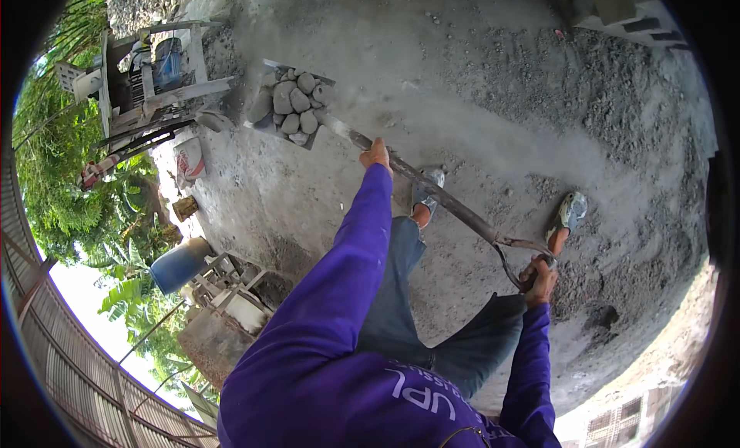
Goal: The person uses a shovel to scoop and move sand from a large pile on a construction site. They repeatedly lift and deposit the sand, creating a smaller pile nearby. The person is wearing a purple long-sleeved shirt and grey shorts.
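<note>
Across the middle of the head view runs a long-handled shovel, slanting from upper left to lower right. Its flat blade carries a heap of rounded grey stones. My left hand is closed round the shaft not far above the blade. At the other end, my right hand grips the D-shaped handle. Both arms are in purple sleeves, the left one stretched well forward. The blade is close to the dusty ground; whether it touches cannot be made out.
At the far left stands a wooden frame with a blue container. A sack, a cut log and a blue barrel line the left side. Concrete blocks lie at the far right. My shoes are on grey, gravelly ground.
</note>
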`<act>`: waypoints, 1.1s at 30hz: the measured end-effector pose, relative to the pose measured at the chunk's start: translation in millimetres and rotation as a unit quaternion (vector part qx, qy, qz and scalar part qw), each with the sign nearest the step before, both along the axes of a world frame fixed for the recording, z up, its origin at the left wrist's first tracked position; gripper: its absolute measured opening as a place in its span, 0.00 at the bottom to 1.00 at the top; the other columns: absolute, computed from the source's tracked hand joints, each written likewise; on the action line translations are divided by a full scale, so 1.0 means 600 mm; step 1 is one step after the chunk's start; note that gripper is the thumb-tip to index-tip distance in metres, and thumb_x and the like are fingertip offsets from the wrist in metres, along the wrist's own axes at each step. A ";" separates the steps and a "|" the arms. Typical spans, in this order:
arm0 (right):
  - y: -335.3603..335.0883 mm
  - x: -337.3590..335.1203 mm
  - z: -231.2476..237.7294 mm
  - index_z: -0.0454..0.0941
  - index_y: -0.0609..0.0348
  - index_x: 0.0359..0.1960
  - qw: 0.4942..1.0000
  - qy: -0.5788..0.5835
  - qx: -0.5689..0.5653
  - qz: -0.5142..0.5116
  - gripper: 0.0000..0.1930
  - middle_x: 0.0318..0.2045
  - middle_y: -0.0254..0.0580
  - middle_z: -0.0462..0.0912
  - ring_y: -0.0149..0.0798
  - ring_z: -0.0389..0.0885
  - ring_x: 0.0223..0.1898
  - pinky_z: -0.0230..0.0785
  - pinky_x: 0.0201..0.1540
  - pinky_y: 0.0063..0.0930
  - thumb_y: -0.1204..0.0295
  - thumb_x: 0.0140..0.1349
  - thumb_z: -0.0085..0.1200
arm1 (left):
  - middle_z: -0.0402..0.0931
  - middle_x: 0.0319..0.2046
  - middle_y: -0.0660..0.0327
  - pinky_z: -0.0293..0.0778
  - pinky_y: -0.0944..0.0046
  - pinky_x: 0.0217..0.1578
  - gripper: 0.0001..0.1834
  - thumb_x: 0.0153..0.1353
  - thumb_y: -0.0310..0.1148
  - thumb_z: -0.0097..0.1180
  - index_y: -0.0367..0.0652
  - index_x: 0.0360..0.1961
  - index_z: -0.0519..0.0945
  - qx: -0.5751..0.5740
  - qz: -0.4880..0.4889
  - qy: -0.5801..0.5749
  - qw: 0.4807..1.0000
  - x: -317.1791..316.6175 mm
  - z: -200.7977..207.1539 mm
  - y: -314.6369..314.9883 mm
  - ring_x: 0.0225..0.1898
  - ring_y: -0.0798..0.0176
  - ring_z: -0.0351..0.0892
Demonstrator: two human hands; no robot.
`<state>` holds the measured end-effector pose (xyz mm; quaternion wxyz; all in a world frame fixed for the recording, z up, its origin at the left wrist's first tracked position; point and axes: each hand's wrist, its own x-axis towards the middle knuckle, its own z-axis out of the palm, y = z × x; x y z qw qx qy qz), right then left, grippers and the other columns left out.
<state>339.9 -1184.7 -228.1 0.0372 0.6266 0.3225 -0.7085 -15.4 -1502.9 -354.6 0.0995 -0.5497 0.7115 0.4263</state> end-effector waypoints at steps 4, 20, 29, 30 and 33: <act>-0.029 -0.026 0.076 0.73 0.57 0.28 0.997 0.014 -0.060 -0.041 0.09 0.16 0.35 0.71 0.33 0.69 0.12 0.65 0.16 0.30 0.71 0.54 0.62 | 0.73 0.58 0.37 0.73 0.46 0.55 0.40 0.54 0.44 0.66 0.20 0.57 0.69 -0.079 0.003 0.030 0.996 -0.043 0.156 -0.040 0.55 0.41 0.77; 0.481 0.522 0.389 0.76 0.60 0.31 0.987 0.019 0.053 -0.152 0.07 0.17 0.35 0.74 0.30 0.71 0.14 0.64 0.13 0.27 0.75 0.52 0.60 | 0.74 0.57 0.43 0.75 0.48 0.52 0.40 0.54 0.47 0.67 0.26 0.58 0.70 0.034 -0.158 -0.019 0.987 0.391 0.418 0.653 0.52 0.45 0.78; 0.381 0.899 0.673 0.69 0.54 0.31 0.849 -0.209 0.149 -0.462 0.09 0.14 0.33 0.67 0.32 0.66 0.09 0.62 0.12 0.30 0.72 0.53 0.59 | 0.78 0.48 0.43 0.80 0.49 0.42 0.33 0.53 0.45 0.66 0.25 0.49 0.75 0.281 -0.395 -0.215 0.848 0.817 0.453 1.038 0.45 0.48 0.82; 0.326 0.940 0.677 0.73 0.56 0.35 0.840 -0.223 0.185 -0.459 0.09 0.18 0.35 0.73 0.33 0.71 0.14 0.65 0.14 0.30 0.72 0.54 0.58 | 0.77 0.49 0.41 0.79 0.49 0.45 0.35 0.53 0.47 0.67 0.24 0.50 0.74 0.279 -0.426 -0.233 0.829 0.845 0.438 1.062 0.48 0.46 0.81; 0.229 0.890 0.725 0.78 0.62 0.43 0.783 -0.185 0.159 -0.572 0.14 0.30 0.41 0.81 0.35 0.79 0.27 0.73 0.22 0.31 0.72 0.55 0.58 | 0.76 0.51 0.36 0.73 0.51 0.54 0.38 0.52 0.50 0.67 0.23 0.50 0.74 0.181 -0.586 -0.259 0.746 0.901 0.457 1.140 0.53 0.43 0.78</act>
